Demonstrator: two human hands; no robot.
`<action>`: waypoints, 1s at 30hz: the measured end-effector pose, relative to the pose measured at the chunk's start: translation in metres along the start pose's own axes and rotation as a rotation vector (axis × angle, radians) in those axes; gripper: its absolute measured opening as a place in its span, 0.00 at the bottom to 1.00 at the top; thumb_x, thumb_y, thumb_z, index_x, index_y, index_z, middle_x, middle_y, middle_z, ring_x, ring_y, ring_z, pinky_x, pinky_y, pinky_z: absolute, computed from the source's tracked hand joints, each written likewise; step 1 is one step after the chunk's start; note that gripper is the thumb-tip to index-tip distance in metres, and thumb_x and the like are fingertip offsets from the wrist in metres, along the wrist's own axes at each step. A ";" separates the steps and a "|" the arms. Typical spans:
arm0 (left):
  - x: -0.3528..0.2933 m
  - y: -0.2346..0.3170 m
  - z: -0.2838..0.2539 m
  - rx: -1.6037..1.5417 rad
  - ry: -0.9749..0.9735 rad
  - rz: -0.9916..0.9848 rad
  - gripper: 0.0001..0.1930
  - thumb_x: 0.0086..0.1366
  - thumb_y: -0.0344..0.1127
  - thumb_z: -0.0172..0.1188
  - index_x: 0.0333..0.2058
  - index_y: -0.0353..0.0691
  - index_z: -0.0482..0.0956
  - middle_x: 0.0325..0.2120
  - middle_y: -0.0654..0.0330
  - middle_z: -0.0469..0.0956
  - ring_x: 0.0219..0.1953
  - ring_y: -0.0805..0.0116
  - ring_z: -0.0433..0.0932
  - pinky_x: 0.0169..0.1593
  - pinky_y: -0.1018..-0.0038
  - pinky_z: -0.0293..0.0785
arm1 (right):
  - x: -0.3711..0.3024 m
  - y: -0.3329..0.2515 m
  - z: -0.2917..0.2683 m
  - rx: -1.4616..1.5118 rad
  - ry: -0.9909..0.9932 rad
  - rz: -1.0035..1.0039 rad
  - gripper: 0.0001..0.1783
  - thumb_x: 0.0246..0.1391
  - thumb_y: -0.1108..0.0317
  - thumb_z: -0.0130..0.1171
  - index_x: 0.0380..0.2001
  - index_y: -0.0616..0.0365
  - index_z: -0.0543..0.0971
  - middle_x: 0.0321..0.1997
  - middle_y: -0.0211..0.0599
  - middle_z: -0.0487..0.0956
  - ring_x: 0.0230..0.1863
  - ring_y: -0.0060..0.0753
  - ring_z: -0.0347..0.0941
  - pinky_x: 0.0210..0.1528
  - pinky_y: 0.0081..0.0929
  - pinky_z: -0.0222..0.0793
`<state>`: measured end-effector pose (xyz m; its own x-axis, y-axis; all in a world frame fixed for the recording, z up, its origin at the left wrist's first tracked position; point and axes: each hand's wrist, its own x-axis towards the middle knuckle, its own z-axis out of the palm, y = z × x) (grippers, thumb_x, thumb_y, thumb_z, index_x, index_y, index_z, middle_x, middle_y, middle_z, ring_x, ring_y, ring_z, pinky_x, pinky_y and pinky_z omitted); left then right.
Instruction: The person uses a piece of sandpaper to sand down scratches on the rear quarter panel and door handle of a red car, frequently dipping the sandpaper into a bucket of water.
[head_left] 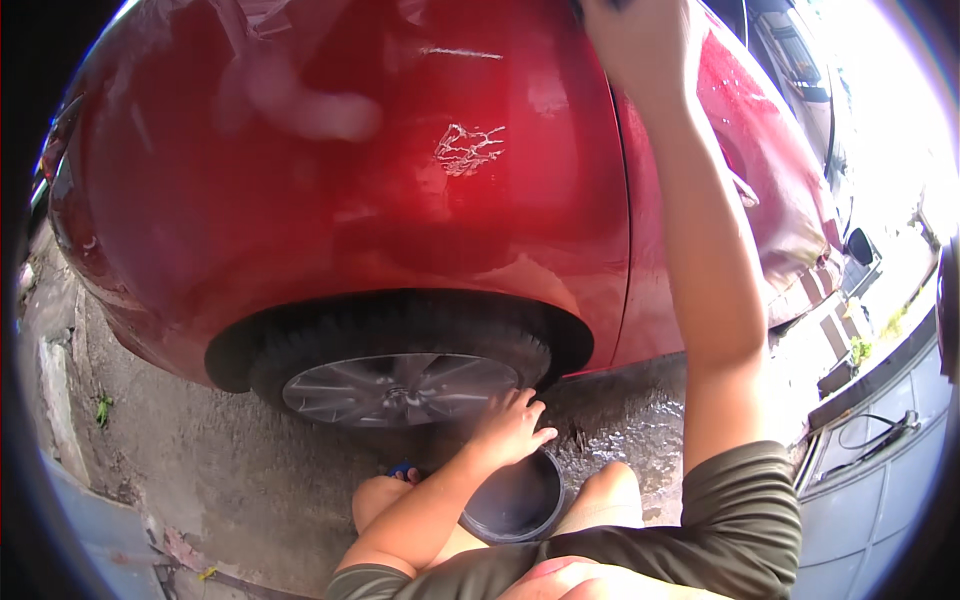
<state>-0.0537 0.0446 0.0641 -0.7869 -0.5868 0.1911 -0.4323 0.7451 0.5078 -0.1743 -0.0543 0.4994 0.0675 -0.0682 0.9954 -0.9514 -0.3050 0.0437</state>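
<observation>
- Dark round bucket point(557, 485) noted between the bare knees point(612, 490); could be tipped if knocked by a shifted leg; depth of contents cannot be told
- Left hand point(508, 430) seen open over the bucket's far side, fingers loosely spread, nothing seen held; contact with the wheel cannot be confirmed
- Wet ground point(645, 430) observed to the right of the bucket, glistening; footing could be lost there if weight is put on it
- Alloy wheel point(400, 392) positioned just beyond the left hand; knuckles could be scraped if its spokes are struck
- Red car point(330, 220) placed directly ahead, side on; pale web-like mark point(468, 150) seen on the body panel, its nature not determined; paint could be scored if grit is dragged across it
- Right hand point(645, 50) raised near the panel seam point(626, 190), cut off by the upper edge; dark item point(608, 4) glimpsed at its fingers, grip cannot be told; balance could be upset by overreaching
</observation>
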 end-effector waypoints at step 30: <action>-0.006 0.001 0.024 -0.056 -0.007 0.162 0.22 0.68 0.51 0.67 0.51 0.39 0.85 0.57 0.52 0.80 0.61 0.52 0.76 0.66 0.51 0.68 | -0.271 0.005 -0.050 -0.035 0.308 0.426 0.15 0.50 0.73 0.79 0.23 0.53 0.77 0.20 0.29 0.77 0.26 0.37 0.71 0.37 0.35 0.65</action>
<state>-0.0599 0.0564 0.0437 -0.8476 -0.4576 0.2685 -0.2741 0.8110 0.5168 -0.2119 0.0098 0.2337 -0.4140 0.1044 0.9043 -0.8850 -0.2787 -0.3730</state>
